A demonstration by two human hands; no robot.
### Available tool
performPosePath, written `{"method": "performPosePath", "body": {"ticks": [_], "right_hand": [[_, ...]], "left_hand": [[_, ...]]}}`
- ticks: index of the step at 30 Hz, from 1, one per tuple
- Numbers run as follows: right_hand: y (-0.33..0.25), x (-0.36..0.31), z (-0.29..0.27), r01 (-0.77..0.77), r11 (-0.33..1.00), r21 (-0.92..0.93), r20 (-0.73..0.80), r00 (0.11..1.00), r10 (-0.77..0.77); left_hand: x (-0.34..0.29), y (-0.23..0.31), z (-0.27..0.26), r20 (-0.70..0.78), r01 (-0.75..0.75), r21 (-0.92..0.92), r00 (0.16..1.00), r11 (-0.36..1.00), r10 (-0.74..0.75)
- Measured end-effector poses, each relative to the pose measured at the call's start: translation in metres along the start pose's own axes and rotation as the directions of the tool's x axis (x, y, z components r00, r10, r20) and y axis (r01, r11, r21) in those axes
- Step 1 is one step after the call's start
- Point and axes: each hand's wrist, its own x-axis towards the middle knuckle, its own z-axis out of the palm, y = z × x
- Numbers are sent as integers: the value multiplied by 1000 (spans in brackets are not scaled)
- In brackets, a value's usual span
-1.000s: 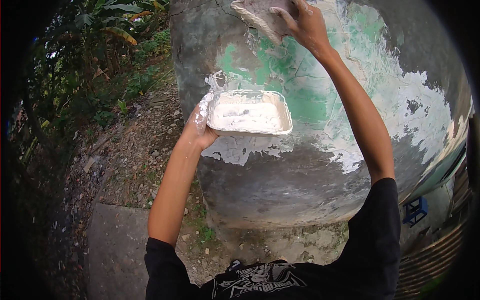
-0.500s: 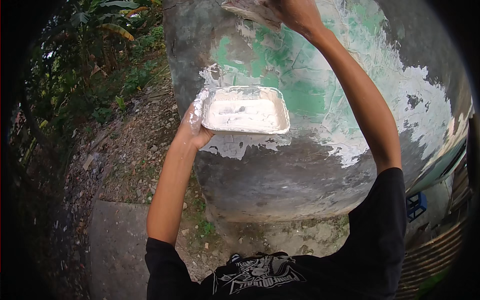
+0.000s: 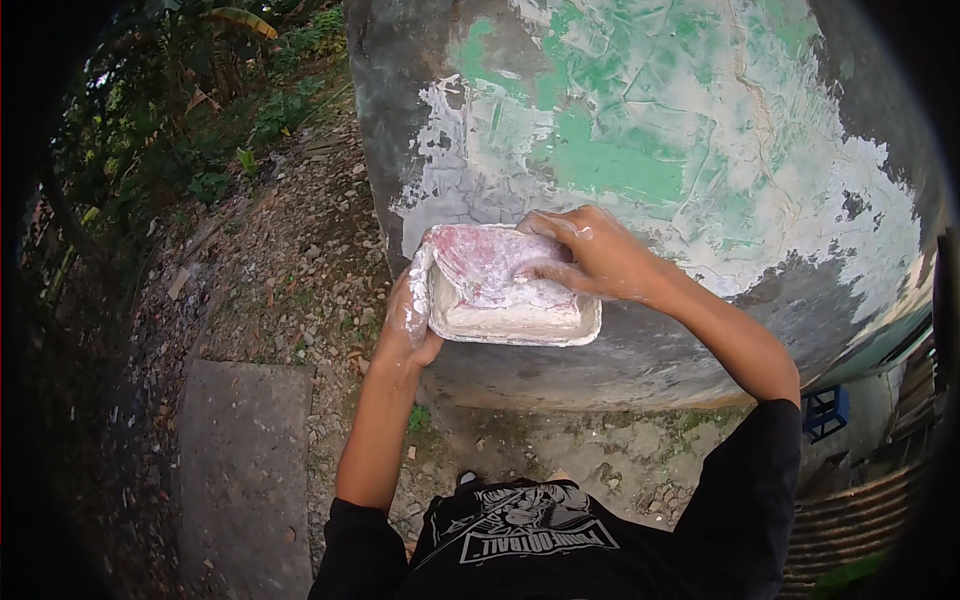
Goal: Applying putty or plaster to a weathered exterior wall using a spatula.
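Note:
My left hand grips the left side of a shallow rectangular tub, its fingers and thumb smeared with white paste. White putty-like paste coats the inside of the tub. My right hand pinches a flat reddish piece thickly smeared with white; I cannot tell whether it is a scraper or a sponge. That piece lies tilted inside the tub, covering its far part. Just beyond stands a dark wall with green paint and white patches of filler.
Stony ground and plants lie to the left of the wall. A concrete slab is at the lower left. At the right are a blue stool and corrugated sheeting.
My right hand has come down from high on the wall into the tub, bringing the flat piece with it. The tub sits lower in view and slightly further right.

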Motion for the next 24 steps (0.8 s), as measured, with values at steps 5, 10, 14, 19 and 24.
{"method": "performPosePath", "body": {"ticks": [5, 10, 14, 19, 24], "right_hand": [[4, -7, 19, 35, 993, -109, -52, 998, -41], [-10, -5, 14, 51, 997, -62, -110, 992, -58], [-20, -15, 33, 44, 999, 13, 27, 999, -44], [-7, -16, 54, 76, 992, -98, -43, 996, -81], [1, -13, 54, 70, 974, -214, -95, 991, -92]], "left_hand": [[-15, -24, -19, -53, -1, 69, 999, 998, 4], [-27, -34, -29, -54, 14, -18, 998, 1000, -15], [-32, -37, -44, -11, 4, -18, 1000, 1000, -4], [-40, -47, -49, 76, -74, -14, 994, 997, 75], [-41, -52, -38, -106, -17, 3, 994, 1000, 17]]}}
